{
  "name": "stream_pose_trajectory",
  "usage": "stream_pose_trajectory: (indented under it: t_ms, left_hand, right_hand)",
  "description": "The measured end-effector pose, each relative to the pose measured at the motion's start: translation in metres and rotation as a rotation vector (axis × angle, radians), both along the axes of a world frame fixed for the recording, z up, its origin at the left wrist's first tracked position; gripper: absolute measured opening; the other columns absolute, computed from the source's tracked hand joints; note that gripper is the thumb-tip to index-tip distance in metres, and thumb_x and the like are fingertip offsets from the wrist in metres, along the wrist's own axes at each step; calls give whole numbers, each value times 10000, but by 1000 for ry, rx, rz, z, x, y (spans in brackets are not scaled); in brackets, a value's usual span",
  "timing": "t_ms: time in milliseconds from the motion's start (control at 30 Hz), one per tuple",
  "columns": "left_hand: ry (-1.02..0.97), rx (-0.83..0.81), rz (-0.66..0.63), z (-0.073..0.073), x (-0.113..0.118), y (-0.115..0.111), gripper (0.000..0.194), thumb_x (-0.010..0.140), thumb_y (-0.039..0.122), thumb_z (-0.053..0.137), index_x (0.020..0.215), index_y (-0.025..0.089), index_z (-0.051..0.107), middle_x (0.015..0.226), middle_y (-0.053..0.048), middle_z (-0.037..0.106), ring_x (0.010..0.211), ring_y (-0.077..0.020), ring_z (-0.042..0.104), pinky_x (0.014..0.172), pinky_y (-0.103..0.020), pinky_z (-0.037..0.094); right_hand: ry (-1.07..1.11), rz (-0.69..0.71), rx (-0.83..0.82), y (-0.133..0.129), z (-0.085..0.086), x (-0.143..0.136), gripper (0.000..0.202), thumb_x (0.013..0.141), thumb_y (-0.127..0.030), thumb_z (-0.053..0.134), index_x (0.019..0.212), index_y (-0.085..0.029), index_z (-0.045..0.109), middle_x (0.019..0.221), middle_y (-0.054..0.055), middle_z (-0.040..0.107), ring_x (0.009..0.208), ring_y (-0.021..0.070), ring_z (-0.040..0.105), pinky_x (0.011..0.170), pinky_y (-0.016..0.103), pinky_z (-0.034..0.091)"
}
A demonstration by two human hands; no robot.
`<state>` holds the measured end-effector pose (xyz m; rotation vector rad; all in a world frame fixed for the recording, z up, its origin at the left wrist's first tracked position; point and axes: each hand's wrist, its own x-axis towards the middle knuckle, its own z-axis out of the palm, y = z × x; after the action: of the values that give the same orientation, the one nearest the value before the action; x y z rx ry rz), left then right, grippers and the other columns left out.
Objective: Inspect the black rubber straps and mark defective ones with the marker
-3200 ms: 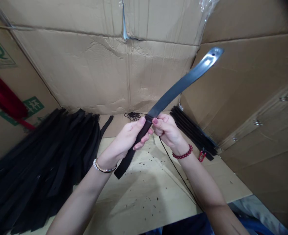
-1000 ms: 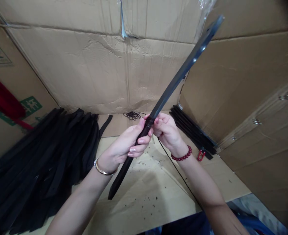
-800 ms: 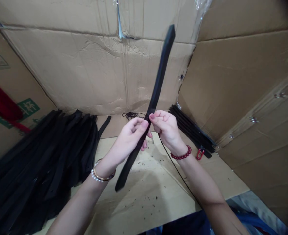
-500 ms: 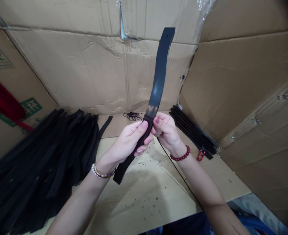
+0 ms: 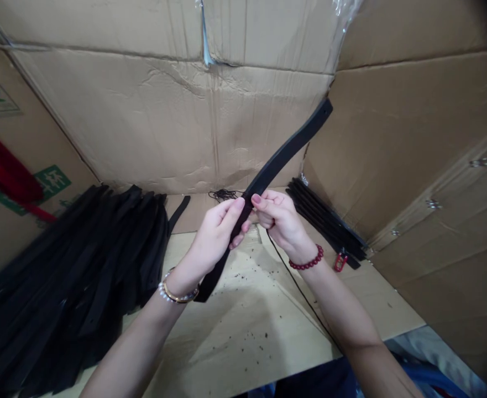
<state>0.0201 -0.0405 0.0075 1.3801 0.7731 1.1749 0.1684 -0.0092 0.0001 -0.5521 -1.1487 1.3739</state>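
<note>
Black strip (image 5: pixel 288 150) slants upward, pinched by the fingers of left hand (image 5: pixel 215 231) and right hand (image 5: pixel 282 221)

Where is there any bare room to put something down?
In front, the tabletop is bare but for dark crumbs, from the heap of black strips to the thin cord. Another patch lies right of the right forearm, nearer than the small red item. It is crowded under the heap and back right, where stacked strips lie.

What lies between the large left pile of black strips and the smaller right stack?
Head view: a dark cord tangle; nearer the camera, the left hand and right hand on a black strip.
</note>
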Motion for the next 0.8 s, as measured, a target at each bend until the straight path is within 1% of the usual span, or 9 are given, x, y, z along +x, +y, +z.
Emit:
stream_pose_trajectory:
  t_ms: [133, 267, 367, 467, 533, 600, 633, 700, 800]
  left_hand:
    - [-159, -248, -229, 3, -2, 0, 413, 975, 531, 476, 875, 147, 591, 565, 70, 450, 352, -8, 349, 329, -111, 257]
    - [-156, -341, -339, 2, -3, 3, 478, 955, 611, 445, 812, 170, 562, 488, 90, 404, 288, -9, 263, 288, -116, 210]
    - [-93, -265, -322, -1, -1, 3, 572, 923, 709, 380, 806, 176, 553, 479, 76, 444, 278, -26, 305, 284, -142, 247]
    - [-14, -54, -140, -3, 3, 0, 601, 886, 745, 402, 867, 167, 564, 593, 24, 570, 354, -50, 442, 324, -166, 333]
    - [68, 79, 14, -4, 5, -3, 509, 863, 665, 563, 923, 160, 578, 697, 4, 621, 430, -49, 495, 369, -160, 376]
    - [149, 147, 93, -4, 5, -5, 405, 875, 551, 638, 925, 154, 582, 732, 4, 626, 459, -43, 506, 395, -154, 395]
    - [168, 151, 80, -3, 4, -5, 372, 897, 520, 623, 913, 152, 577, 725, 5, 622, 456, -48, 513, 395, -159, 406]
    - [145, 120, -30, -1, 2, -5, 354, 944, 501, 549, 898, 150, 555, 712, 0, 621, 443, -68, 542, 390, -180, 436]
    - [32, 40, -219, 3, -3, -5, 364, 969, 503, 498, 919, 146, 547, 715, -14, 642, 431, -75, 555, 394, -186, 458]
  right_hand:
    - [22, 119, 45, 4, -6, -1, 403, 721, -446, 837, 616, -157, 577, 426, -110, 372, 365, 6, 184, 371, 208, 102]
    - [-36, 259, 51, 7, -8, 2, 447, 696, -545, 823, 671, -152, 611, 440, -97, 421, 363, 0, 149, 370, 219, 68]
    - [-55, 242, 61, 7, -8, 5, 476, 660, -581, 831, 722, -155, 629, 453, -72, 490, 360, 5, 186, 377, 229, 67]
    - [-57, 122, 31, 6, -7, 4, 480, 617, -554, 866, 755, -155, 638, 457, -76, 494, 359, 12, 249, 369, 222, 82]
    - [-40, 20, 11, 5, -6, 2, 439, 620, -480, 890, 709, -160, 603, 435, -101, 451, 349, 6, 248, 355, 205, 106]
    - [-13, -16, 9, 4, -6, -2, 423, 650, -425, 886, 655, -173, 546, 416, -113, 436, 323, 8, 276, 337, 188, 166]
    - [-3, -3, 11, 3, -6, -3, 421, 668, -412, 878, 643, -180, 527, 414, -109, 450, 310, 20, 320, 329, 187, 205]
    - [6, 49, 19, 2, -7, -4, 410, 703, -415, 854, 646, -189, 516, 430, -86, 512, 300, 51, 410, 317, 194, 246]
    - [1, 130, 34, 4, -10, -2, 399, 734, -451, 825, 677, -179, 538, 470, -59, 566, 301, 31, 385, 318, 182, 184]
